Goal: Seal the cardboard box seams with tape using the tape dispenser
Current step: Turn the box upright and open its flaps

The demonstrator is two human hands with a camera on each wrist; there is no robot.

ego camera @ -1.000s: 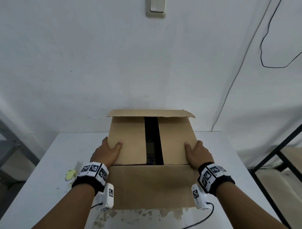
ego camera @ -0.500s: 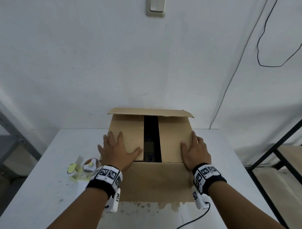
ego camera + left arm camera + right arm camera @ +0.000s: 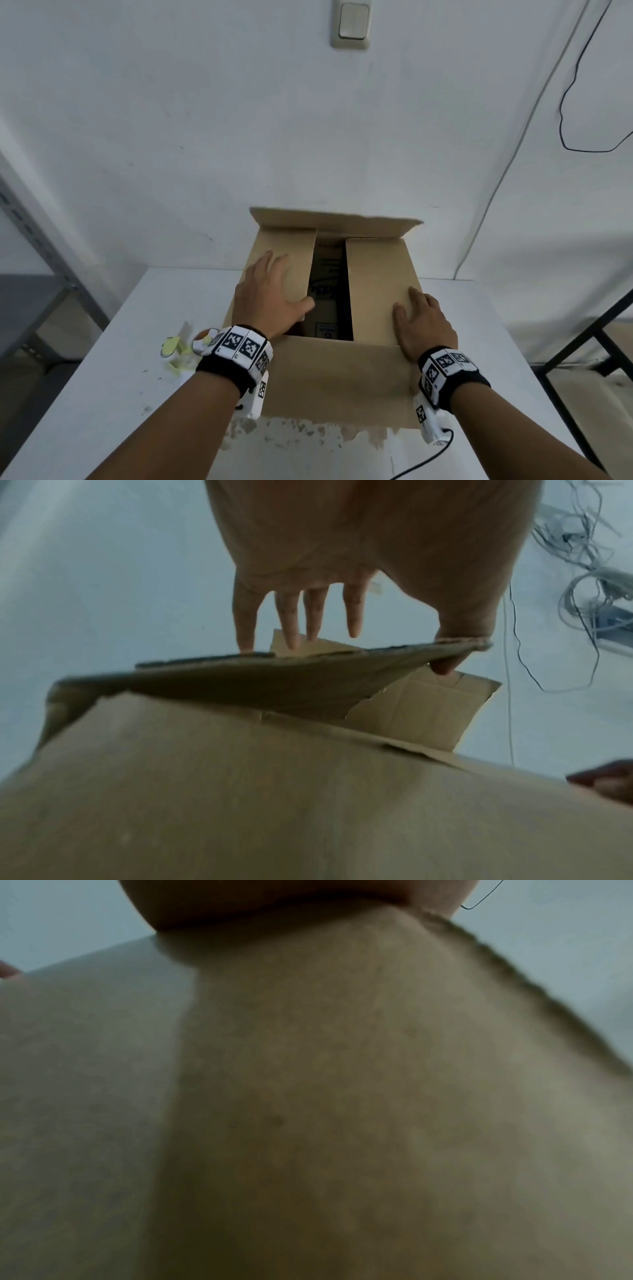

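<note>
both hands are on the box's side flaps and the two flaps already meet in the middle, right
Not quite. Both hands, left and right, are on the side flaps of the box, but the left flap and right flap do not meet: the head view shows a dark gap between them, open to the inside.

White table (image 3: 113,383), scuffed and stained along its near edge. White wall (image 3: 171,120) behind. Light switch (image 3: 350,24) high on wall. Thin black cable (image 3: 579,102) loops down at right. Grey metal shelf frame (image 3: 37,222) at left; black metal frame (image 3: 589,339) at right.
</note>
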